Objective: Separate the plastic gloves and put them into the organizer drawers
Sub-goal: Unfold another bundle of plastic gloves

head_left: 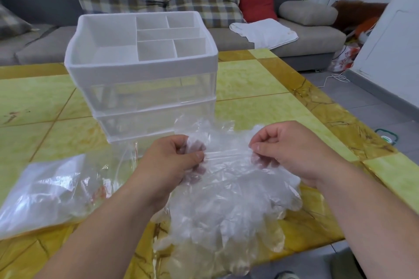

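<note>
We're early here: our left hand (179,161) and right hand (288,149) each pinch an edge of the bunched plastic gloves (226,199), stretching the film taut between them above the table (260,79). The clump hangs just before the organizer (145,70), its long axis running toward us, glove fingers dangling our way. Its clear drawers (154,93) look shut and empty, so everything remains. A bag (45,188) lies left.

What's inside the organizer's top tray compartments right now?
The top tray of the organizer shows only bare white compartments, no gloves. The clear drawers below look empty, though glare and the gloves held by both hands hide the lowest drawer's front.
</note>
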Action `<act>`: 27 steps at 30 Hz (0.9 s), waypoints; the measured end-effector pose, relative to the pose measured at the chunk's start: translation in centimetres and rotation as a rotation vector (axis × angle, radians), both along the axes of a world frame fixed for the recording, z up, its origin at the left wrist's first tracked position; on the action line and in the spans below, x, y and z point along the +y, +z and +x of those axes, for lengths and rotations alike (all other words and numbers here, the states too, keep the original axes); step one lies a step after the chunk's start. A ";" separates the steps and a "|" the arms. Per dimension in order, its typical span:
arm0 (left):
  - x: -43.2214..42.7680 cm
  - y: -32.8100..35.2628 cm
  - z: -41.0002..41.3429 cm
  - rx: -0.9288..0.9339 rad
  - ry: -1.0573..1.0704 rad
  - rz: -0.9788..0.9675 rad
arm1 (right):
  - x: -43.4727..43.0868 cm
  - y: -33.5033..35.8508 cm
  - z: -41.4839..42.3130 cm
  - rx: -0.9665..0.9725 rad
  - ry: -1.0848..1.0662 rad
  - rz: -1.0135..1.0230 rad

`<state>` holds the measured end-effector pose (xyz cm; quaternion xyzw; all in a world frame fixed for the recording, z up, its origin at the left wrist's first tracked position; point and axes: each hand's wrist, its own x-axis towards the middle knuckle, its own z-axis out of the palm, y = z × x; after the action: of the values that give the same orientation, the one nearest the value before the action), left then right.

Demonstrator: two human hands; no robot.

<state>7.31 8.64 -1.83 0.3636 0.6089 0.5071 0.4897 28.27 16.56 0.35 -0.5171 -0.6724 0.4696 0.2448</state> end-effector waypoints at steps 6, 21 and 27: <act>0.3 0.2 -0.4 -0.054 0.060 -0.028 | 0.3 0.4 0.7 -0.127 0.050 -0.032; -0.1 1.0 0.0 -0.070 -0.021 -0.039 | -0.4 0.0 -0.9 0.011 0.064 0.176; -0.1 1.0 0.0 -0.068 -0.024 -0.046 | -0.3 -0.1 -1.2 0.114 -0.135 -0.057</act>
<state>7.34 8.58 -0.87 0.3422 0.5992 0.4990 0.5243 27.06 16.27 0.24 -0.5403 -0.6073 0.4999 0.2989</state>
